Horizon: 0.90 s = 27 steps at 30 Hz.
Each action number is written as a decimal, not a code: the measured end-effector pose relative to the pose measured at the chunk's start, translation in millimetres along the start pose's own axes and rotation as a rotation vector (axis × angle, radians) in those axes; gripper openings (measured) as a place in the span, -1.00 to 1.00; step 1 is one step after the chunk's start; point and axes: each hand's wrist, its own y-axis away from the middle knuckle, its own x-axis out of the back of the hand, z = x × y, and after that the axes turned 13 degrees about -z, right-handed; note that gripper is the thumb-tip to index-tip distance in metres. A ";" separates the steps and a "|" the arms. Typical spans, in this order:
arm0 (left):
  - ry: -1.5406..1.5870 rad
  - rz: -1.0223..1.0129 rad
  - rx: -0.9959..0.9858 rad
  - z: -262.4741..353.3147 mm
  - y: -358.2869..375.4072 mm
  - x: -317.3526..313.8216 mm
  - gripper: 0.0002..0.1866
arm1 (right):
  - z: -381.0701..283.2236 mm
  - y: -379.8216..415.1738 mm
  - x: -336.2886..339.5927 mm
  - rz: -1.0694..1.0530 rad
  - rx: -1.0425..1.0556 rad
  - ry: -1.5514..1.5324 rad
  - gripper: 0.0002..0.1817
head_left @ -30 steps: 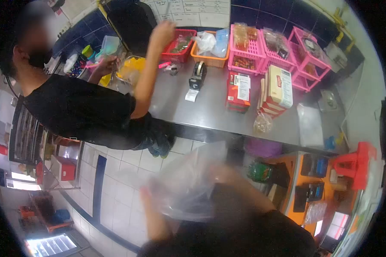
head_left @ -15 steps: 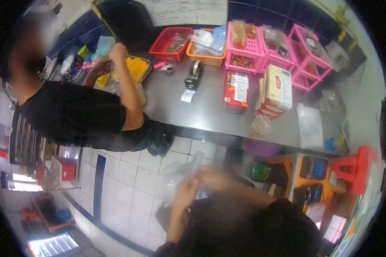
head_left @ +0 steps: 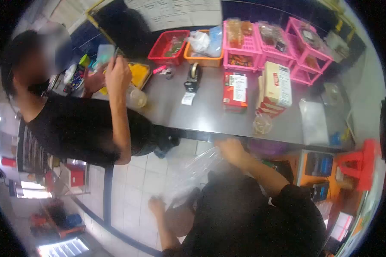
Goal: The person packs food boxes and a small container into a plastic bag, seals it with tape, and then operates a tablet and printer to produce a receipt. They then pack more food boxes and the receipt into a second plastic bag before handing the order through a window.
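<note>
A clear plastic bag (head_left: 197, 169) stretches in front of my body, over the floor beside the counter. My right hand (head_left: 230, 150) is closed on its upper end, close to the counter's front edge. Lower and to the left, my left hand (head_left: 157, 204) is curled shut at the bag's other end; the thin film there is faint and blurred. On the counter near my right hand sit a small clear bag of food (head_left: 262, 124) and an upright cream and red carton (head_left: 278, 85).
A co-worker in a black shirt (head_left: 77, 124) stands at left by a tray of yellow food (head_left: 139, 75). Along the steel counter (head_left: 167, 103) are a tape dispenser (head_left: 193, 79), a red box (head_left: 235, 92), a red basket (head_left: 156, 51), an orange basket (head_left: 203, 61) and pink racks (head_left: 244, 55).
My hands have moved apart, the right one up toward the counter, the left one down and left, drawing the bag out between them. The co-worker's near hand has shifted.
</note>
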 end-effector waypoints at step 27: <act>-0.960 0.184 0.062 -23.4 81.9 121.1 -0.75 | -149.7 -116.2 -10.1 -0.375 0.484 -0.032 -0.75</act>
